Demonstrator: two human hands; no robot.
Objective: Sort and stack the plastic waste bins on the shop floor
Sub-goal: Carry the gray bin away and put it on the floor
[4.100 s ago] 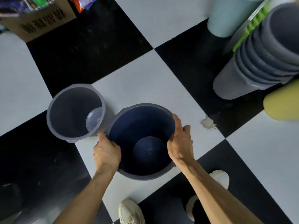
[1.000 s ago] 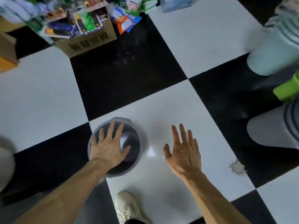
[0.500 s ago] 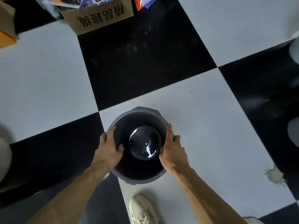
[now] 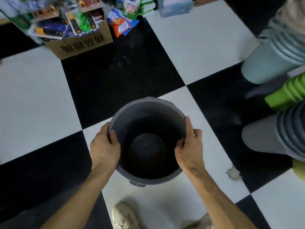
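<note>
A round grey plastic bin point(image 4: 145, 111) with a dark inside is held upright in front of me, mouth up, over the checkered floor. My left hand point(image 4: 104, 147) grips its left rim, thumb inside. My right hand point(image 4: 189, 149) grips its right rim, fingers curled over the edge. At the right edge lie stacks of nested bins on their sides: a pale blue-green stack point(image 4: 270, 63), a grey stack point(image 4: 274, 134) and a bright green stack point(image 4: 287, 95).
A cardboard box point(image 4: 79, 42) of packaged goods stands at the upper left, with snack bags point(image 4: 122, 25) beside it. A yellow-green bin point(image 4: 299, 169) pokes in at the right edge. A pale stain point(image 4: 233, 174) marks the floor. My shoe point(image 4: 123, 215) is below the bin.
The bin looks larger and nearer the camera than half a second ago, with both hands still on its rim. A second ago my hands were open above it. The view has tilted up.
</note>
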